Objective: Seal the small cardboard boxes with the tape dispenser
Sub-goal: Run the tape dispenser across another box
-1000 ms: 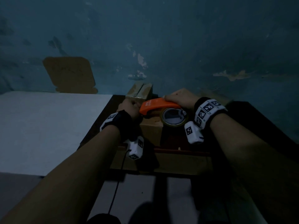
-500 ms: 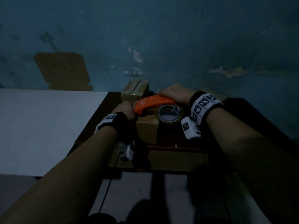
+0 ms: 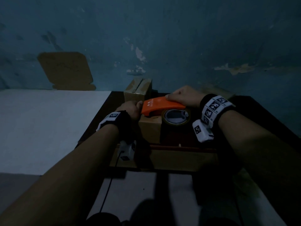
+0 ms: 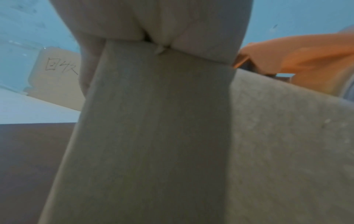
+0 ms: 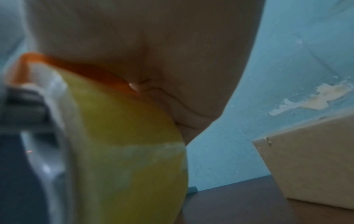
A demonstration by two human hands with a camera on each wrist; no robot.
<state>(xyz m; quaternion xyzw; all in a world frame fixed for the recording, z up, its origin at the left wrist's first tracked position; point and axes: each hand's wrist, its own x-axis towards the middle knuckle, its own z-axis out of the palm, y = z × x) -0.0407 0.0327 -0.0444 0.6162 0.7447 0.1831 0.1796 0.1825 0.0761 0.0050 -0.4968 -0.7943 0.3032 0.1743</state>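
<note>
Head view: the left hand grips the small cardboard box near the desk's front edge; the right hand clasps the tape dispenser atop it. Best keep the box pinned and draw the dispenser flat along the seam.

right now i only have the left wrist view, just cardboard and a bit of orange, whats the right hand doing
Observer: The right hand grips the orange tape dispenser from above, resting it on the near box.
Operator: any tape left on it
Observer: Yes, the right wrist view shows a thick yellowish tape roll under the palm.
Operator: other boxes around
Observer: A second box stands behind, by the wall, its top seam untaped as far as the dim head view shows.
Operator: and my left hand
Observer: The left hand holds the near box's left edge, beside the dispenser's nose.
</note>
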